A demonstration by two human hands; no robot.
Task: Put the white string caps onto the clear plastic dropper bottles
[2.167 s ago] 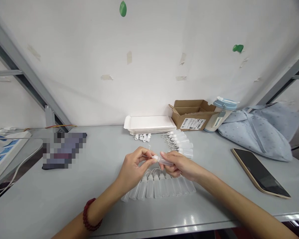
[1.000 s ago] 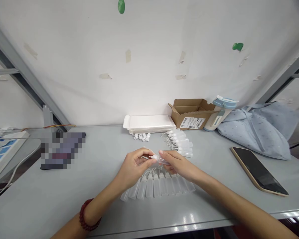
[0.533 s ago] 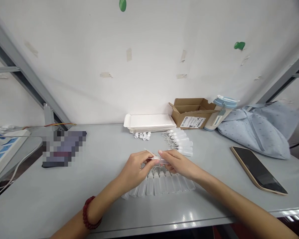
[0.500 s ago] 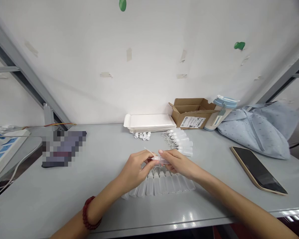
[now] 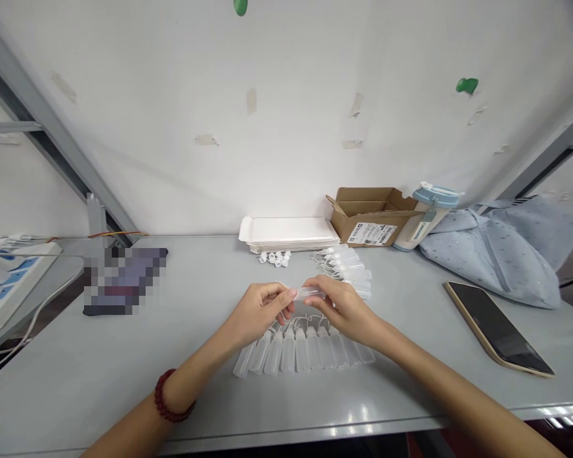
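Observation:
My right hand [image 5: 344, 309] is closed round a small clear plastic bottle [image 5: 310, 293] held sideways above the table. My left hand [image 5: 260, 308] pinches that bottle's white cap end with thumb and fingertips. Both hands hover over a row of several capped clear bottles [image 5: 305, 348] lying side by side on the grey table [image 5: 124, 375]. A second cluster of clear bottles [image 5: 351, 270] lies just beyond my right hand. Several loose white caps [image 5: 274, 257] sit farther back.
A stack of white trays [image 5: 286, 233] and an open cardboard box [image 5: 370, 216] stand against the wall. A blue-lidded cup [image 5: 424, 213], a light blue bag [image 5: 501, 248] and a phone [image 5: 499, 327] lie to the right. A power strip [image 5: 4, 280] sits far left.
The hands and the held bottle have stayed together at the same spot. The left fingers have shifted on the cap end. The camera has tilted slightly.

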